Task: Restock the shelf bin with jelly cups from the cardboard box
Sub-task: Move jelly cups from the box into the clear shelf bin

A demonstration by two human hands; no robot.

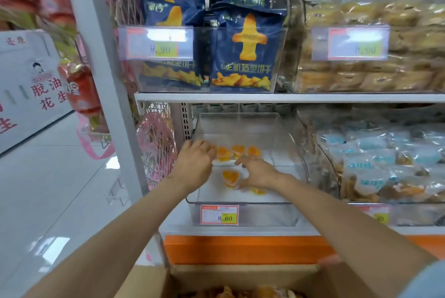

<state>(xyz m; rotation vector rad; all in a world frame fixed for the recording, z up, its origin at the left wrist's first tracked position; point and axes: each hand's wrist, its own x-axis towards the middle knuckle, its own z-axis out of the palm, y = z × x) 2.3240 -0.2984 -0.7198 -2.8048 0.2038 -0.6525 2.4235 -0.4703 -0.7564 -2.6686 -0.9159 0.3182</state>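
- Reaching into the clear shelf bin [265, 215], head view: both hands low inside.
- Left hand [196, 160]: fingers bent at the back row of orange jelly cups [238, 150]; whether it grips one, can't tell.
- Right hand [258, 172]: fingers spread beside the front jelly cup [230, 177].
- Cardboard box [240, 273] sits below the shelf.

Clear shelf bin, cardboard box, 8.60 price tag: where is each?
clear shelf bin [265, 214], head view, front wall.
cardboard box [240, 276], head view, far inner wall.
8.60 price tag [219, 215], head view, its middle.
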